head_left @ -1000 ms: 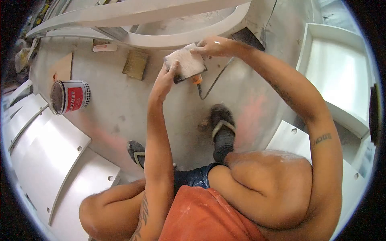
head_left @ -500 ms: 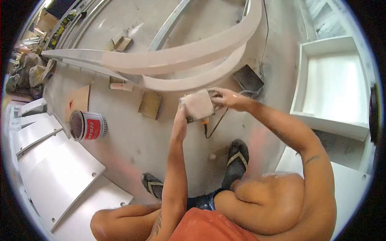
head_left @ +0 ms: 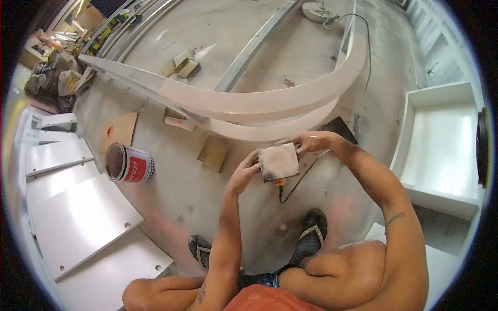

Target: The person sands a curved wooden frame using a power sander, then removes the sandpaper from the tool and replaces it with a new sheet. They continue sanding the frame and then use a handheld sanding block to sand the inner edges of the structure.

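Note:
Between my two hands is a corded palm sander (head_left: 279, 159), its square, dusty sanding pad turned up toward me. My left hand (head_left: 245, 172) closes on the pad's left edge. At the top right corner, my right hand (head_left: 311, 141) grips it with bent fingers. An orange and black cord end comes out below the pad, and the dark cord (head_left: 306, 173) loops to the right. Just beyond the hands stands a curved, pale frame (head_left: 249, 106), its band dusted white. The sander's body is hidden behind the pad.
A paint can (head_left: 129, 163) stands at left by a stained cardboard piece (head_left: 118, 132). White panels (head_left: 83, 217) lie at lower left, and a white open box (head_left: 441, 140) is at right. A brown square block (head_left: 213, 153) and a dark square piece (head_left: 340, 128) lie on the floor.
The view has tilted up, so more floor beyond the frame shows. The sander's pad now faces me more squarely, and both hands still hold it.

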Demonstrator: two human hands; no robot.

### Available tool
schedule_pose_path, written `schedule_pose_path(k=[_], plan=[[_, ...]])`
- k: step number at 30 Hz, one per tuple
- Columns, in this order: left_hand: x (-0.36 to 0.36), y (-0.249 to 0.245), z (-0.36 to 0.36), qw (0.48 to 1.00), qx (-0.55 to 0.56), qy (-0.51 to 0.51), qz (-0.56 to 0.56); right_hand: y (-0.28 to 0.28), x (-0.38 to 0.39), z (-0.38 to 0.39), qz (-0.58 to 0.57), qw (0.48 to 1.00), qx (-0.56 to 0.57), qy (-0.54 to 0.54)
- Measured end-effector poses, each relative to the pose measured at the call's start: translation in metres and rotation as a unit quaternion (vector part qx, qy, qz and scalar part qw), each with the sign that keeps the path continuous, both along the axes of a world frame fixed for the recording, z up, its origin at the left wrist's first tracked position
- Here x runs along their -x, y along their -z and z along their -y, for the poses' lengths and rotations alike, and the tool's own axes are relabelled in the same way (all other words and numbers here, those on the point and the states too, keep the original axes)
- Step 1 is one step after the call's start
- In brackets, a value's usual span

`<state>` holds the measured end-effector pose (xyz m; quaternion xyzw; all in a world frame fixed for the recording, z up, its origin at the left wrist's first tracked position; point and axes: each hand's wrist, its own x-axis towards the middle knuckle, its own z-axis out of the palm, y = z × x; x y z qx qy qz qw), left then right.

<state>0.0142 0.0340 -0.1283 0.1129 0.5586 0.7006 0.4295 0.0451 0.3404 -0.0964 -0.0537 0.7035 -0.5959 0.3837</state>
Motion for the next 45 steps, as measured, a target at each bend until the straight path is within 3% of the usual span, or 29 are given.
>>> schedule_pose_path(k=[1, 3, 6, 7, 9, 12, 13, 14, 16, 18, 19, 20, 23, 25, 27, 29, 31, 33, 34, 36, 37, 43, 45], plan=[[0.007, -0.008, 0.000, 0.999, -0.010, 0.031, 0.026, 0.004, 0.006, -0.001, -0.003, 1.000, 0.001, -0.009], [0.014, -0.016, 0.001, 0.999, 0.007, 0.044, 0.013, 0.009, 0.017, -0.002, -0.114, 0.986, -0.033, -0.121], [0.020, -0.018, -0.001, 0.997, 0.026, 0.064, -0.016, -0.052, 0.026, 0.015, -0.094, 0.971, -0.110, -0.192], [0.020, -0.015, -0.001, 0.997, 0.030, 0.068, -0.034, -0.052, 0.027, 0.018, -0.092, 0.971, -0.107, -0.193], [0.018, -0.005, -0.003, 0.998, 0.012, 0.048, -0.026, -0.050, 0.026, 0.020, -0.161, 0.931, -0.256, -0.205], [0.016, 0.013, -0.002, 0.998, 0.006, 0.022, -0.051, -0.027, 0.015, 0.016, -0.227, 0.949, -0.181, -0.126], [0.017, 0.018, -0.004, 0.996, 0.018, 0.011, -0.082, -0.024, 0.015, 0.018, -0.225, 0.949, -0.182, -0.125], [0.017, 0.022, -0.008, 0.997, 0.017, 0.013, -0.080, -0.019, 0.017, 0.024, -0.245, 0.924, -0.252, -0.153], [0.017, 0.028, -0.018, 0.951, 0.162, 0.047, -0.259, -0.012, 0.019, 0.033, -0.262, 0.891, -0.324, -0.181], [0.009, 0.027, -0.017, 0.952, 0.149, 0.020, -0.268, 0.002, 0.020, 0.040, -0.344, 0.896, -0.250, -0.127], [0.003, 0.027, -0.010, 0.960, 0.121, -0.089, -0.235, 0.013, 0.021, 0.038, -0.352, 0.892, -0.252, -0.130], [-0.004, 0.026, -0.001, 0.955, 0.091, -0.199, -0.201, 0.022, 0.019, 0.035, -0.337, 0.897, -0.265, -0.104], [-0.054, 0.049, 0.032, 0.926, 0.087, -0.231, -0.287, 0.018, -0.006, 0.031, -0.288, 0.923, -0.251, 0.056], [-0.081, 0.043, 0.013, 0.908, 0.081, -0.238, -0.336, 0.021, -0.027, 0.033, -0.121, 0.965, -0.127, 0.193], [-0.102, 0.013, -0.011, 0.836, 0.075, -0.292, -0.458, 0.046, -0.057, 0.035, -0.154, 0.957, -0.107, 0.222], [-0.106, 0.017, -0.011, 0.852, 0.073, -0.287, -0.431, 0.051, -0.089, 0.047, -0.184, 0.947, -0.090, 0.249], [-0.103, 0.024, -0.012, 0.867, 0.069, -0.281, -0.406, 0.028, -0.117, 0.070, -0.096, 0.934, 0.011, 0.344], [-0.084, 0.032, -0.009, 0.928, -0.027, -0.249, -0.274, 0.028, -0.137, 0.082, -0.063, 0.928, 0.016, 0.368], [-0.074, 0.031, -0.004, 0.926, -0.028, -0.257, -0.275, 0.027, -0.143, 0.085, -0.031, 0.917, 0.024, 0.397], [-0.054, 0.022, 0.002, 0.894, 0.059, -0.122, -0.427, 0.028, -0.141, 0.087, -0.044, 0.918, 0.026, 0.393], [-0.049, 0.017, 0.002, 0.892, 0.058, -0.130, -0.428, 0.025, -0.139, 0.087, -0.030, 0.917, 0.024, 0.398], [-0.034, 0.019, 0.010, 0.921, 0.068, -0.150, -0.353, 0.003, -0.106, 0.079, -0.051, 0.939, -0.036, 0.338], [-0.036, 0.031, 0.009, 0.935, 0.006, -0.204, -0.290, 0.004, -0.101, 0.079, -0.062, 0.946, -0.068, 0.310]])
